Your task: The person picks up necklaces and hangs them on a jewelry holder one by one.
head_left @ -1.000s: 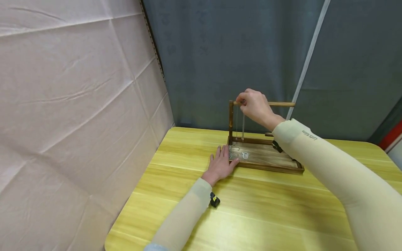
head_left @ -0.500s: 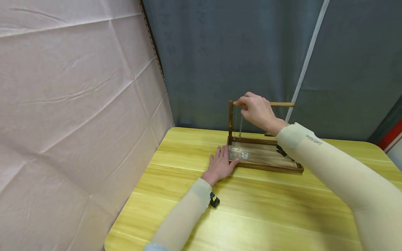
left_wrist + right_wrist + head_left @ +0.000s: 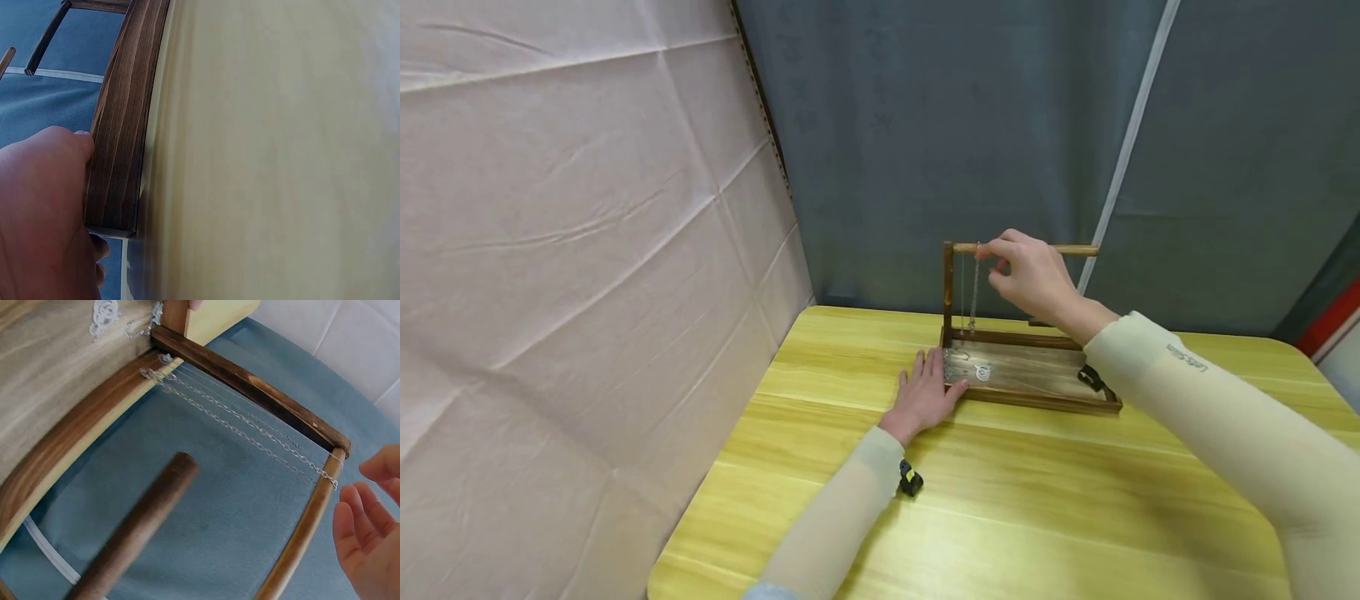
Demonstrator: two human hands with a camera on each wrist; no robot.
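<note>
- Your right hand (image 3: 1033, 279): fingers (image 3: 369, 515) loosely spread, gripping nothing, just beside the thin silver chain (image 3: 974, 287) draped over the light wooden top rod (image 3: 1078, 249) of the dark wood stand (image 3: 951, 292).
- Left hand (image 3: 928, 392): flat, fingers straight, pressing the stand's base tray (image 3: 1037, 379) corner on the yellow desk (image 3: 1000, 500).
- Risk: brush the chain w/ your fingers & it may slide off the rod; ease your left hand's pressure & the stand could tip.

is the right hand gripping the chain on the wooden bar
No: in the right wrist view the right hand is apart from the chain, fingers spread, and the chain hangs from the bar on its own.
</note>
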